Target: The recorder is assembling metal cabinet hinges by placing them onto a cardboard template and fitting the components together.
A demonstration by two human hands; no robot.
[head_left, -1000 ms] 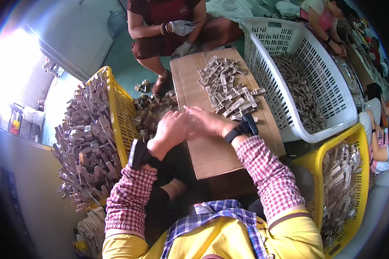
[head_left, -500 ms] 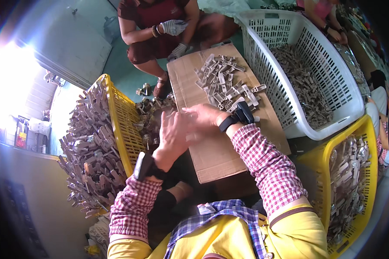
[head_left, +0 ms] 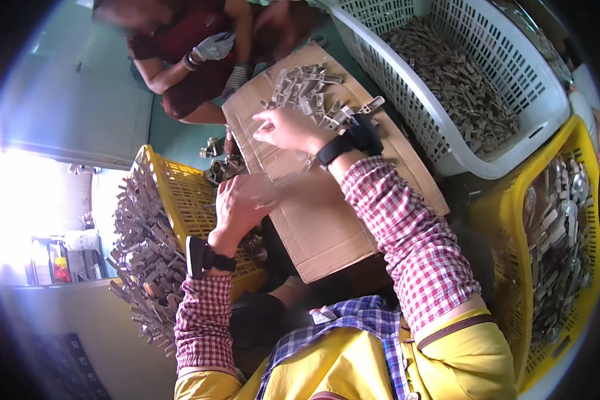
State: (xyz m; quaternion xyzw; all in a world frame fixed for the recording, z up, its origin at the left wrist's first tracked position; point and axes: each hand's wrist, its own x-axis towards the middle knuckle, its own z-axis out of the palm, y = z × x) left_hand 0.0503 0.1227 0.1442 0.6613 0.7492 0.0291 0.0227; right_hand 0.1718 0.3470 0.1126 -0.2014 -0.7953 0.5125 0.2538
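My right hand is over the cardboard sheet, at the near left edge of a pile of small grey channel-shaped parts. Its fingers curl together, and whatever they hold is hidden. Lower and to the left, my left hand hovers by the cardboard's left edge, close to the yellow basket. Motion smears its fingertips, so I cannot tell whether they grip anything. Black devices are strapped round both my wrists. Brassy metal fittings lie beyond my left hand.
Grey parts heap over the left basket's side. A white basket of similar parts stands at the far right, with another yellow basket of metal pieces nearer. Across the cardboard crouches a person with a gloved hand.
My hands, close together before, are now apart: the right has moved away toward the pile, the left lower and leftward. The whole view has shifted, and the person opposite leans further in.
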